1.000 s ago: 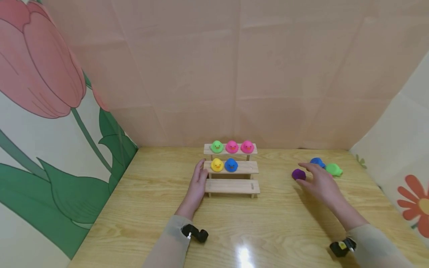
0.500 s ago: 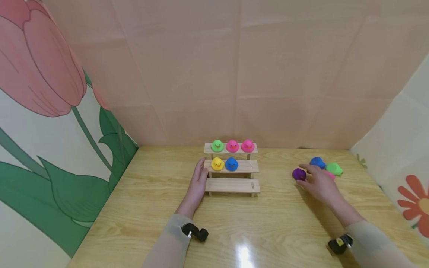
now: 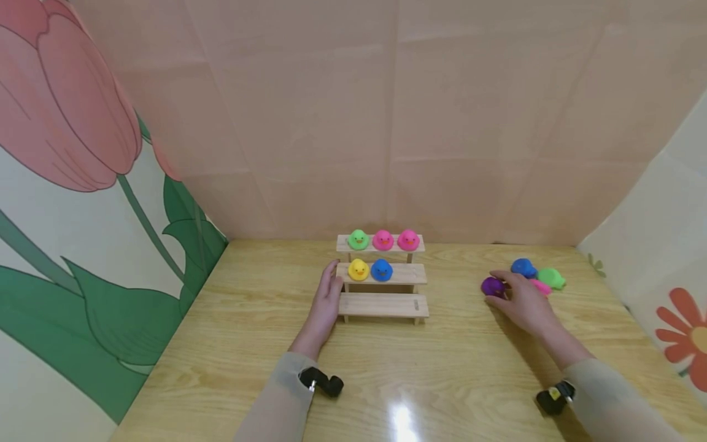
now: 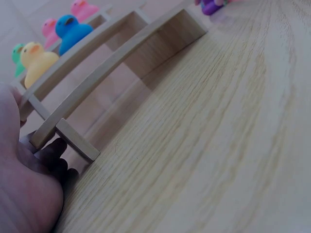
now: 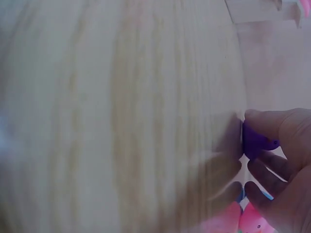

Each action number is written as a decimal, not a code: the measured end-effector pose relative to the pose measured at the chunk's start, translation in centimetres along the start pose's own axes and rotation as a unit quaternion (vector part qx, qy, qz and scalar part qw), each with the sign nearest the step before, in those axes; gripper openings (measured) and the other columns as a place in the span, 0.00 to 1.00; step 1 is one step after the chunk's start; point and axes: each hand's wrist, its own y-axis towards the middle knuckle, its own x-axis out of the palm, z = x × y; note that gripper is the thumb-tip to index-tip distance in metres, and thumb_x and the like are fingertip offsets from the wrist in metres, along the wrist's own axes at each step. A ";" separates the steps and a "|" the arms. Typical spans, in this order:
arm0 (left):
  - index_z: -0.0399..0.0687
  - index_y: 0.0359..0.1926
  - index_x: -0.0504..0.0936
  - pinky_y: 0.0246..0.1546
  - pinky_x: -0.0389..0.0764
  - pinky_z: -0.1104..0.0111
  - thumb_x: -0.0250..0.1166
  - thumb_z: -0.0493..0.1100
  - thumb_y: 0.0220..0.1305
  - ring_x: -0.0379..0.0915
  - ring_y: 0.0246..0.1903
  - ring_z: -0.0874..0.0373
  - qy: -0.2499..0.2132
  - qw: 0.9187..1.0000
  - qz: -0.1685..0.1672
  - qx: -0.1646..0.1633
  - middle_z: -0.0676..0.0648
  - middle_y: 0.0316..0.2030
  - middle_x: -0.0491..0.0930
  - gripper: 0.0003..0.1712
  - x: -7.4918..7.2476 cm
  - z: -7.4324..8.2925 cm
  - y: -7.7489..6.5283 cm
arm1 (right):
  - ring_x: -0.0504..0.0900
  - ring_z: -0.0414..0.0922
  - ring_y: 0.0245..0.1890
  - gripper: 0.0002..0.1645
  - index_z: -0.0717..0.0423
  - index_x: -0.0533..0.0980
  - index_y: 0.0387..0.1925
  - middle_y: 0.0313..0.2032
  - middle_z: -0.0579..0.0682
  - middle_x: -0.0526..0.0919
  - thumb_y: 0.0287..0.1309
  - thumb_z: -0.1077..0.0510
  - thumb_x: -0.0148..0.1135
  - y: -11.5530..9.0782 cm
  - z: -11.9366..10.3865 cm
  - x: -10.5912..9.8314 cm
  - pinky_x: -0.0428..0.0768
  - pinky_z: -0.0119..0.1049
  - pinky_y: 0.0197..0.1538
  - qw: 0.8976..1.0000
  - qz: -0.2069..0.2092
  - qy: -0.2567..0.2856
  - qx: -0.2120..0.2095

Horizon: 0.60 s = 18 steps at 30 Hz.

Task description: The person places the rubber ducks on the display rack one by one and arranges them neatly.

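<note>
Closing in a touch on the purple duck (image 3: 492,286), the right hand (image 3: 525,306) has slipped slightly leftward over the last second, and a loose pink duck (image 3: 540,286) now peeks out behind it; the left hand (image 3: 323,301) has hardly stirred. From the head view I see a three-tier wooden stand (image 3: 381,305) on the table (image 3: 453,368). Its top plank carries a green duck (image 3: 358,240), a pink duck (image 3: 383,240) and a second pink duck (image 3: 409,240), side by side. On the middle plank sit a yellow duck (image 3: 358,270) and, just beside it, a blue duck (image 3: 382,270). The purple duck is off to the right of the stand, between the right thumb and fingers and well apart from the left hand. Beyond the right hand, next to the loose pink duck, lie a loose blue duck (image 3: 523,267) and a loose green duck (image 3: 552,279).

Over at the left wrist, the left hand grips the near end of the stand — its fingers curl beneath the lowest plank. The purple duck shows only as a patch at the top edge, far across the table.

At the right wrist, the right hand pinches the purple duck, thumb on one side and fingers on the other, with the duck's base at the tabletop. Something pink sits close below the fingers — partly cut off by the frame.
</note>
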 end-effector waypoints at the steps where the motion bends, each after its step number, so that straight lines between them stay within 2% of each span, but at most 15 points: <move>1: 0.77 0.87 0.57 0.82 0.54 0.39 0.47 0.66 0.88 0.53 0.84 0.40 0.000 1.000 -0.001 0.001 0.43 0.87 0.55 0.33 0.0 0.0 0.0 | 0.83 0.74 0.55 0.38 0.70 0.75 0.70 0.61 0.79 0.79 0.65 0.58 0.81 0.0 0.1 0.0 0.81 0.73 0.56 1.000 0.001 -0.002 0.001; 10: 0.78 0.86 0.57 0.82 0.54 0.40 0.47 0.67 0.88 0.53 0.84 0.41 0.000 1.000 -0.002 -0.001 0.43 0.86 0.57 0.33 0.0 0.1 0.0 | 0.83 0.72 0.54 0.36 0.72 0.77 0.66 0.58 0.78 0.82 0.63 0.61 0.81 0.3 0.0 0.3 0.80 0.72 0.56 1.000 0.014 -0.008 -0.010; 15: 0.74 0.87 0.57 0.82 0.55 0.40 0.47 0.66 0.89 0.54 0.84 0.41 -0.001 1.000 -0.001 -0.002 0.43 0.86 0.57 0.33 0.0 -0.1 0.1 | 0.84 0.71 0.53 0.35 0.72 0.77 0.66 0.58 0.77 0.82 0.63 0.61 0.81 0.4 -0.1 0.5 0.81 0.71 0.55 1.000 0.014 -0.006 -0.010; 18: 0.76 0.87 0.57 0.82 0.55 0.40 0.46 0.65 0.89 0.54 0.84 0.41 -0.001 1.000 -0.002 -0.001 0.43 0.86 0.57 0.32 0.0 -0.2 0.1 | 0.84 0.71 0.53 0.35 0.71 0.77 0.66 0.58 0.77 0.82 0.63 0.61 0.81 0.5 -0.1 0.5 0.81 0.71 0.55 1.000 0.012 -0.005 -0.007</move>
